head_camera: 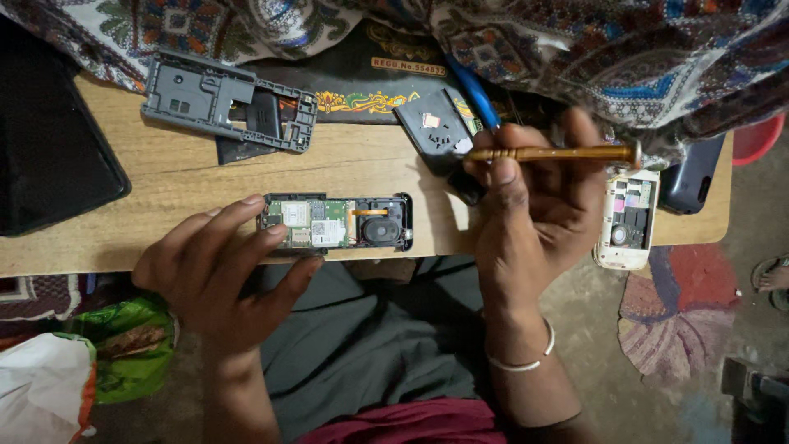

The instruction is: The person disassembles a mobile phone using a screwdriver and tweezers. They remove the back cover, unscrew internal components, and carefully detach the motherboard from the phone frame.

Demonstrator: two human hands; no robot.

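An opened small phone (337, 222) with its green circuit board showing lies near the front edge of a wooden board (164, 177). My left hand (218, 271) grips its left end between fingers and thumb. My right hand (530, 210) holds a thin golden screwdriver (555, 153) level, its tip pointing left, above the board and to the right of the phone. A dark back cover (436, 127) with tiny screws on it lies just behind the screwdriver tip.
A grey plastic phone frame (226, 100) lies at the back left. A black tablet (49, 148) sits far left. A second opened white phone (629, 218) and a dark phone (694, 177) rest at the right. Patterned cloth (575, 49) covers the back. A blue tool (477, 99) pokes from under it.
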